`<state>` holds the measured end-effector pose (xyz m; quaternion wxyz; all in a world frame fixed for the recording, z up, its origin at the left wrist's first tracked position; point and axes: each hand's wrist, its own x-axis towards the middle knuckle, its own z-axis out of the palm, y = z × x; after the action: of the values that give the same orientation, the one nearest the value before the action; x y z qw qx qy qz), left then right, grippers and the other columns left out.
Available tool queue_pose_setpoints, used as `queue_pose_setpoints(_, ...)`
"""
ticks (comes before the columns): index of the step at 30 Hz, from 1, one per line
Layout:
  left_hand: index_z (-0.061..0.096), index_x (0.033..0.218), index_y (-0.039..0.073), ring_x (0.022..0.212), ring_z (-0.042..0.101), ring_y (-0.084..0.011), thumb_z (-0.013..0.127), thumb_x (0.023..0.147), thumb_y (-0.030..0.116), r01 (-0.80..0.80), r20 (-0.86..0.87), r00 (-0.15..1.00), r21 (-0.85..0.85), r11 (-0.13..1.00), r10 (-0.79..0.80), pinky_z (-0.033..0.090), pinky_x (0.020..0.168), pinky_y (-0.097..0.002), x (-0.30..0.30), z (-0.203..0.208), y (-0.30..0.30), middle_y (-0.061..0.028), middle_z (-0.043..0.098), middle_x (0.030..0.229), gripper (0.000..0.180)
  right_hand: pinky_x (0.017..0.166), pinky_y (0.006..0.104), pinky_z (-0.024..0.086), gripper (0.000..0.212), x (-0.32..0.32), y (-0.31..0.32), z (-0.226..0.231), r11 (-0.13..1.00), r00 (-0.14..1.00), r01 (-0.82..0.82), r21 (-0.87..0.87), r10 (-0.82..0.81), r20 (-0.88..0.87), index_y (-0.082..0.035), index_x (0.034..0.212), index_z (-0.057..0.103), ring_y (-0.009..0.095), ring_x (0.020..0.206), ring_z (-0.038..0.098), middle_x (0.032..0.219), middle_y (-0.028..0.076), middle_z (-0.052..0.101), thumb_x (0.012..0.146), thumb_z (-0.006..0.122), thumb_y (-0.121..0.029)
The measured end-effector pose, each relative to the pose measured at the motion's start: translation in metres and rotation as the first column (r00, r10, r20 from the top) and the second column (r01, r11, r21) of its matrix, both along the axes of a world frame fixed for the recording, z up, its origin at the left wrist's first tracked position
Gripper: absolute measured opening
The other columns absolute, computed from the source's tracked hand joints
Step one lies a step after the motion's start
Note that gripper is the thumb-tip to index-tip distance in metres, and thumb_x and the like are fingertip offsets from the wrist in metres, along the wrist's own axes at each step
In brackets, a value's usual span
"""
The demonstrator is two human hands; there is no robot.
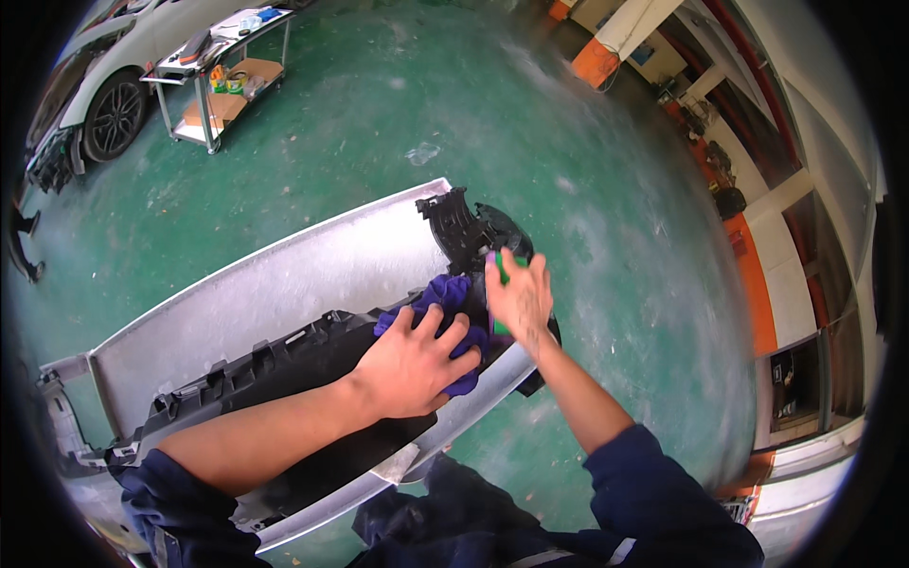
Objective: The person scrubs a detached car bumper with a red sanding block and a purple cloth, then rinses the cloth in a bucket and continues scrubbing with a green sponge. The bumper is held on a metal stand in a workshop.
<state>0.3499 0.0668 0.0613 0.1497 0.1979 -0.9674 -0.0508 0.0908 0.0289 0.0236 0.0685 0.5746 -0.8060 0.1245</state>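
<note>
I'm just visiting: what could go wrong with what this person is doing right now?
The crumpled purple cloth under the left hand could slide on the long, black, moulded plastic part, taking that hand with it.

The part's right-hand end seems to jut past the edge of the pale silver, metallic-looking support, so pressing there might tip it.

The right hand grips a bright-green block close to that end's jagged black edges, so its fingers might get scraped.

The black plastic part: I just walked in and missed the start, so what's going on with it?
A person's left hand rests on a purple cloth over the black plastic part. The right hand grips a green pad-like item near the part's right end. The part lies along a pale stand.
</note>
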Motion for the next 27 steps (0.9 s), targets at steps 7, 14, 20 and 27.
queue_pose_setpoints(7,0.063,0.144,0.020,0.132,0.057,-0.0418,0.090,0.082,0.048,0.077,-0.006,0.997,-0.019,0.997,-0.077,0.055,0.098,-0.0542,-0.021,0.007,0.001,-0.0184,0.056,0.154,0.073,0.096,0.0598,0.061,0.050,-0.068,-0.047,0.001,0.968,0.971,0.238,0.073,-0.238,-0.006,-0.020,0.135,0.079,0.051,0.117,0.068,0.129,0.028,0.065,0.106,0.058,-0.055)
queue_pose_setpoints(14,0.063,0.143,0.020,0.132,0.058,-0.0418,0.090,0.083,0.048,0.027,0.004,1.000,-0.024,0.999,-0.027,0.055,0.097,-0.0540,-0.011,0.001,0.000,-0.0183,0.056,0.154,0.071,0.102,0.0598,0.060,0.052,-0.030,-0.035,0.014,0.976,0.979,0.177,0.127,-0.188,0.078,-0.021,0.135,0.080,0.047,0.124,0.067,0.138,0.026,0.063,0.105,0.060,-0.058)
queue_pose_setpoints(20,0.063,0.143,0.020,0.130,0.058,-0.0415,0.090,0.083,0.047,0.014,0.002,1.000,-0.025,1.000,-0.014,0.055,0.095,-0.0535,-0.004,-0.002,0.003,-0.0189,0.056,0.153,0.071,0.102,0.0592,0.059,0.052,-0.003,-0.011,-0.004,0.995,0.993,0.098,0.022,-0.100,0.066,-0.024,0.142,0.077,0.051,0.124,0.065,0.126,0.026,0.063,0.104,0.063,-0.057)
queue_pose_setpoints(27,0.064,0.143,0.019,0.133,0.057,-0.0414,0.090,0.083,0.046,0.060,-0.011,0.998,-0.008,0.998,-0.060,0.055,0.096,-0.0529,-0.018,0.006,0.002,-0.0184,0.056,0.153,0.070,0.100,0.0582,0.060,0.051,-0.052,-0.036,0.007,0.963,0.964,0.261,0.068,-0.263,0.025,-0.022,0.137,0.079,0.050,0.125,0.065,0.134,0.025,0.063,0.106,0.060,-0.057)
